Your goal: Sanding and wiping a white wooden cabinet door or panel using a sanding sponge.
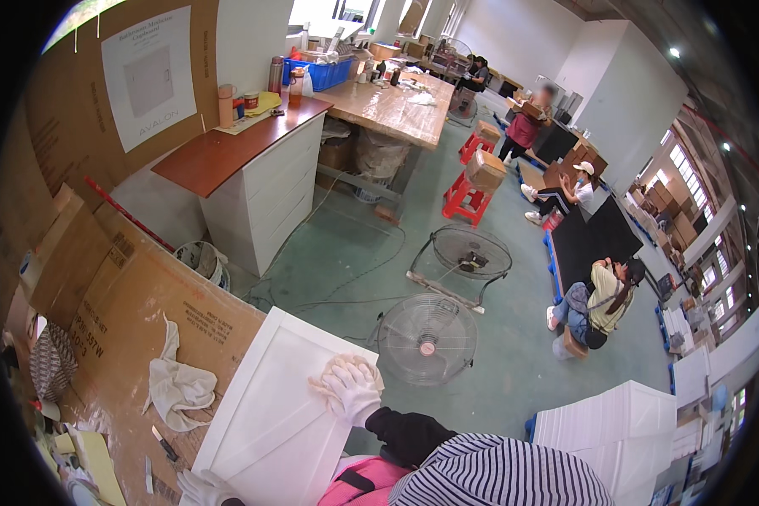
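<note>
A white cabinet door panel [266, 409] with a raised frame and a diagonal strip lies tilted on the cardboard-covered bench in front of me. My right hand [356, 395], in a white glove, presses a crumpled beige cloth [329, 384] against the panel near its far right corner. At the lower left corner of the panel is my left hand [207, 489], also gloved, closed on the edge; the picture's rim cuts part of it off. A white rag [177, 388] lies left of the panel, with a dark-handled knife [165, 444] nearer me.
Two floor fans [427, 347] [472, 253] stand beyond the panel. A white drawer cabinet [266, 202] with a brown top stands ahead, beside a bucket [202, 260]. Stacked white panels [603, 430] are at right. Several people sit or stand farther off near red stools [468, 202].
</note>
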{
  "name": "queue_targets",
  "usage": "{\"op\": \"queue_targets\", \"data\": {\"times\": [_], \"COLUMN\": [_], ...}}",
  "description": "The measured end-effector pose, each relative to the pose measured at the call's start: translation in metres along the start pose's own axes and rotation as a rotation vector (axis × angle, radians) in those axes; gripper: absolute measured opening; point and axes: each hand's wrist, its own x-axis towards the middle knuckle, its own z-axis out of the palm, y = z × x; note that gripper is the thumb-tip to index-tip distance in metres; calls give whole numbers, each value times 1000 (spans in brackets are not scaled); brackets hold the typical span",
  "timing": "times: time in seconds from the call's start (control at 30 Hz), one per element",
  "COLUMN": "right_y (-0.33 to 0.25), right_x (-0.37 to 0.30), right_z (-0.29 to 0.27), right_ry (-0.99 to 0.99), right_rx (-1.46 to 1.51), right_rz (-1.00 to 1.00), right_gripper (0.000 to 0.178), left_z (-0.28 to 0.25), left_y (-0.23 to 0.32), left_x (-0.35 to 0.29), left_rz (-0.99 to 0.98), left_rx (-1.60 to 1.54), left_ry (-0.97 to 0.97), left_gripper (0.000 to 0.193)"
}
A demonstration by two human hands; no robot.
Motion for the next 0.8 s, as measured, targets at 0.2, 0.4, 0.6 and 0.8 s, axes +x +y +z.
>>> {"op": "queue_targets", "data": {"times": [0.2, 0.4, 0.6, 0.8], "right_y": [0, -2, 0, 0], "right_x": [-1, 2, 1, 1], "right_z": [0, -5, -7, -5], "right_ry": [-12, -5, -29, -42], "right_rx": [-10, 16, 19, 10], "right_rz": [4, -20, -25, -13], "right_gripper": [44, 42, 45, 47], "left_z": [-1, 2, 2, 3], "left_y": [1, -1, -1, -3], "left_x": [2, 0, -1, -1], "left_rz": [4, 7, 8, 24], "left_rx": [1, -3, 3, 4], "left_ry": [6, 32, 36, 53], "left_gripper": [40, 39, 39, 38]}}
